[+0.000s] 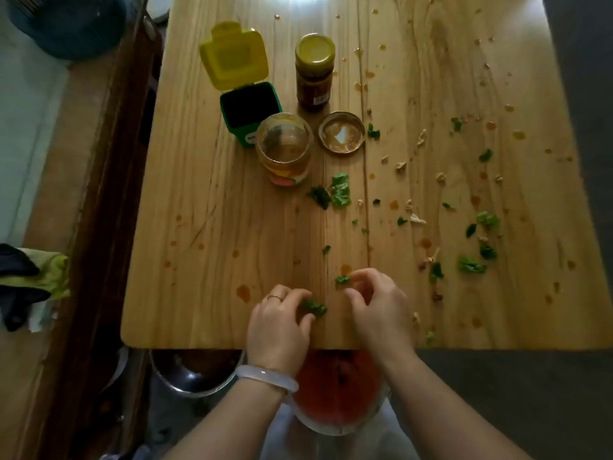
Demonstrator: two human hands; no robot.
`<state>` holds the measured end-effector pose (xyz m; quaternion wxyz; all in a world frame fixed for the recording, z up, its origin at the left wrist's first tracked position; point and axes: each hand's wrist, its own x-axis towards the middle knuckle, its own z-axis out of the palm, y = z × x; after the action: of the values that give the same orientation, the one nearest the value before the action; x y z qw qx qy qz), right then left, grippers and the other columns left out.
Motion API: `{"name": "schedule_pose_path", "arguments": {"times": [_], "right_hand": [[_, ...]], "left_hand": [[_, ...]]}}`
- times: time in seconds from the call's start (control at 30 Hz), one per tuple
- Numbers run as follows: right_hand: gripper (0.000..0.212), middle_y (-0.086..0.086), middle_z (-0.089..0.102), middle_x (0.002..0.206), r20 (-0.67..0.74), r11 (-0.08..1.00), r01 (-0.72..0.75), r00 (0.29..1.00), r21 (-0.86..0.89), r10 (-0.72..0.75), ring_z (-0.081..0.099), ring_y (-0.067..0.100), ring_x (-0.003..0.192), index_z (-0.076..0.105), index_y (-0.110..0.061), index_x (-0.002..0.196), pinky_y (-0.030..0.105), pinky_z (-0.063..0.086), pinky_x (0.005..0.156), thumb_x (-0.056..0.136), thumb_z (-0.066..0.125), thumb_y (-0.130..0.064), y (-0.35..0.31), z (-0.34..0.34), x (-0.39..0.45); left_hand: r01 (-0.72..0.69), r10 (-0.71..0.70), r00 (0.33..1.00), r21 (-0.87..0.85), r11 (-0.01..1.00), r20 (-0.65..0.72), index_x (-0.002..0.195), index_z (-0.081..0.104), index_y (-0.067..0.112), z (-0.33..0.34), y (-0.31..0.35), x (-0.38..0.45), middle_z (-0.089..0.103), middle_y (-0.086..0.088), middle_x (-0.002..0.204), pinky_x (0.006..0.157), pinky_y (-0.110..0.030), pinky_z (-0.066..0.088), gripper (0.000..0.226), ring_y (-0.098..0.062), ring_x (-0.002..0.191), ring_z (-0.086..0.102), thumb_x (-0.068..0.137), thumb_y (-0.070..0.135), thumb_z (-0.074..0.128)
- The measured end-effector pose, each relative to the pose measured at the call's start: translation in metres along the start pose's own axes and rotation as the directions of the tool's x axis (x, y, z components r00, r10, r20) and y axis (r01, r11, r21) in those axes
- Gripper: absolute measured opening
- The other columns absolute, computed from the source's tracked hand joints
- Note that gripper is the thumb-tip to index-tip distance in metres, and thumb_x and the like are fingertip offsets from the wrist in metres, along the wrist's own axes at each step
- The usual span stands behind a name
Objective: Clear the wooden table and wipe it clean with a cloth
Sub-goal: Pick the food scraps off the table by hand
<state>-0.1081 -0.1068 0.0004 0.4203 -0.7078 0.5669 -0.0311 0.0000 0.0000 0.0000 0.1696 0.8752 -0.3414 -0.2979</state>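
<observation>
My left hand (278, 323) pinches a leaf scrap (313, 307); my right hand (378, 303) nips another leaf bit (342, 279), I think. Best gather scraps toward the table (205, 227) edge, avoiding sauce spots.

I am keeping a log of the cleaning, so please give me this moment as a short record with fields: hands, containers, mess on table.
left hand: left hand pinches a green leaf piece
right hand: right hand pinches another leaf scrap
containers: open green bin with yellow lid up; closed jar; open jar, its lid beside it
mess: leaf bits, pale crumbs, orange spots across the wooden table, mostly right side
</observation>
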Motion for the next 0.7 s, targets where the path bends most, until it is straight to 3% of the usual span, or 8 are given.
{"name": "schedule_pose_path", "arguments": {"times": [0.2,0.3,0.47,0.7], "right_hand": [[0.021,-0.012,0.058,0.104,0.042,0.967,0.079,0.997,-0.241,-0.071,0.059,0.011,0.090,0.057,-0.031,0.114,0.032,0.052,0.077,0.093,0.060,-0.034,0.001,0.008,0.011],[0.012,-0.009,0.056,0.099,0.040,0.941,0.134,0.991,-0.311,-0.128,0.059,0.014,0.084,0.060,-0.028,0.105,0.029,0.048,0.069,0.095,0.057,-0.034,0.001,0.009,0.014],[0.005,-0.009,0.053,0.091,0.034,0.946,0.190,0.982,-0.263,-0.187,0.055,0.011,0.075,0.063,-0.024,0.091,0.026,0.045,0.064,0.092,0.062,-0.029,0.007,0.009,0.005],[0.007,-0.014,0.058,0.080,-0.107,0.991,0.034,0.993,-0.129,-0.048,0.056,0.003,0.072,0.061,-0.025,0.092,0.025,0.051,0.063,0.090,0.067,-0.022,0.036,-0.025,0.007]], "left_hand": [[-0.061,0.065,0.997,0.069,0.996,-0.052,0.102,0.067,0.029,0.011,0.000,0.004,0.059,0.010,0.094,0.075,-0.029,0.049,0.027,-0.011,0.085,0.056,0.077,0.021,0.074],[-0.068,0.079,0.988,0.086,0.994,-0.133,0.086,0.069,0.027,0.014,-0.001,0.008,0.058,0.011,0.084,0.065,-0.027,0.048,0.018,-0.007,0.072,0.050,0.073,0.019,0.078],[-0.070,0.086,0.982,0.096,0.993,-0.171,0.077,0.068,0.024,0.020,-0.002,0.011,0.054,0.008,0.084,0.060,-0.028,0.048,0.016,-0.009,0.070,0.049,0.069,0.017,0.080],[-0.083,0.092,0.980,0.059,0.995,-0.176,0.080,0.066,0.025,0.022,0.016,0.024,0.060,0.012,0.078,0.060,-0.023,0.045,0.014,-0.009,0.070,0.057,0.075,0.016,0.076]]}}
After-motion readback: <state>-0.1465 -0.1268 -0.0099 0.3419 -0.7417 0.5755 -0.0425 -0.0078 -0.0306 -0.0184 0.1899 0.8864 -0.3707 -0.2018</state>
